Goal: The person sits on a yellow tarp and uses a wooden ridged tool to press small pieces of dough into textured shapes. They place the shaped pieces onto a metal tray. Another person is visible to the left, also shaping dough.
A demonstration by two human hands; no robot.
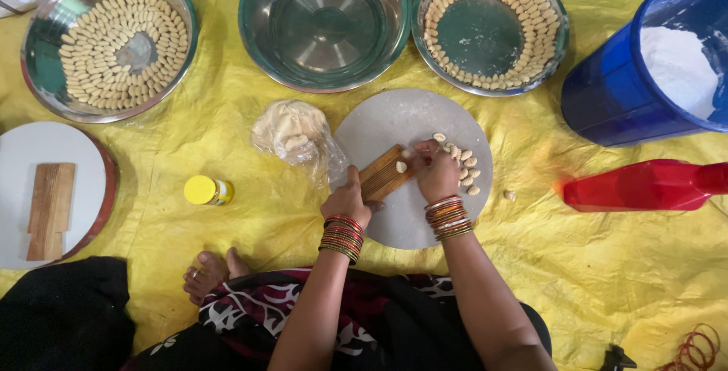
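The right hand (437,176) curls its fingers (422,160) down onto a small pale piece of dough (401,167), pressing it against the ridged wooden board (385,173); the fingers are bent and closed on the dough. The left hand (347,202) lies at the board's 7 o'clock end, fingers folded over its edge and steadying it. Both wrists wear stacks of red and gold bangles (343,236).

The board rests tilted on a round grey stone slab (402,124), which lies on the yellow plastic sheet (250,136) covering the floor. At 3 o'clock of the right hand, a cluster of small shaped dough shells (466,165) sits on the slab. At 9 o'clock of the slab lies a clear plastic bag of dough (292,132), and beyond it a small yellow-capped jar (208,190).

At 12 o'clock stand three steel bowls: the left one (39,67) nearly filled with rings of shells, the middle one (326,26) bare, the right one (485,37) lined with shells around its edge. At 2 o'clock is a blue plastic bucket of white flour (614,98), with a red plastic bottle (644,185) lying below it. At 9 o'clock, far off, a second wooden board (50,210) lies on a white round slab (45,143).
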